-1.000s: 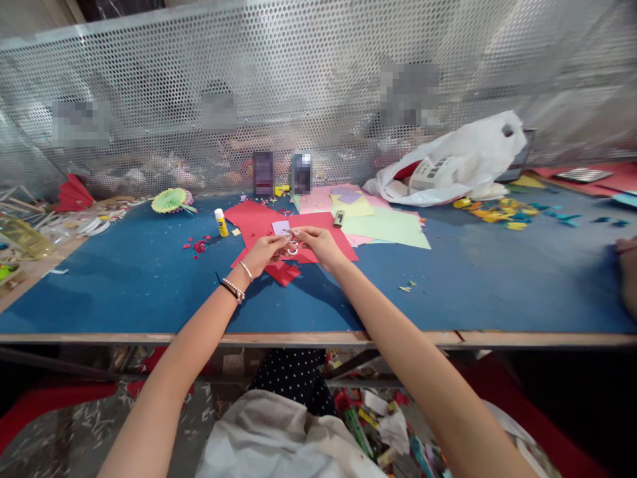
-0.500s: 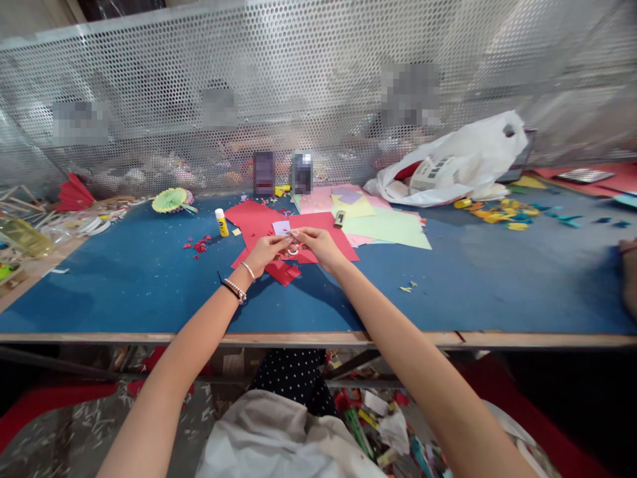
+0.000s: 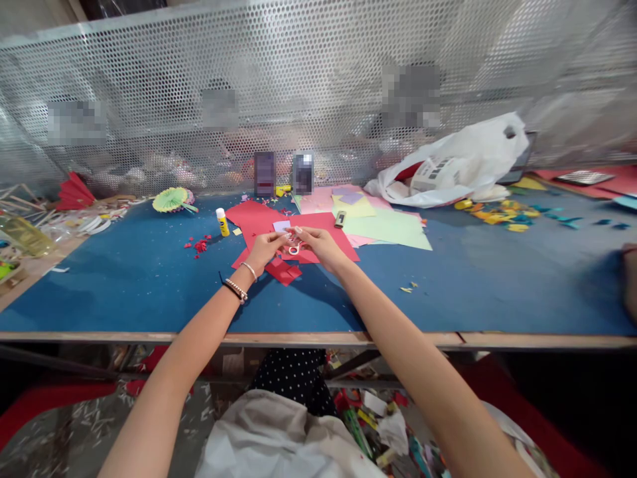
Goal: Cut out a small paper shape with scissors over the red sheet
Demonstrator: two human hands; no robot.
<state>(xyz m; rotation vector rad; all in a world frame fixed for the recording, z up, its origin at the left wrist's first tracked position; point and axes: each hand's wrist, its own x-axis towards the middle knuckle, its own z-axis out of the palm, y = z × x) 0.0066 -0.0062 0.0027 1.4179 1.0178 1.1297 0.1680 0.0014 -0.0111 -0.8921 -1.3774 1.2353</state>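
2 bare arms reach forward over a blue tabletop to a red sheet lying near its middle. The left hand, with 2 bracelets at the wrist, and the right hand meet above that red sheet, fingertips almost touching. Both hands are curled in a pinch around something small between them; a lilac paper scrap shows just above the left fingers, and a small white ring shape (possibly a tape roll, too small to tell) sits between the 2 hands. Which hand actually grips which piece cannot be made out.

Just below the hands, on the near edge of the red sheet, lie folded red offcuts. To the left of the red sheet stands a glue stick with a yellow body, and further left are red paper crumbs and a green paper fan. To the right of the red sheet, pale green and pink sheets overlap it. Further right and behind rests a white plastic bag, with yellow and blue scraps in front of it. Behind the red sheet, a perforated metal screen runs along the far edge of the tabletop.
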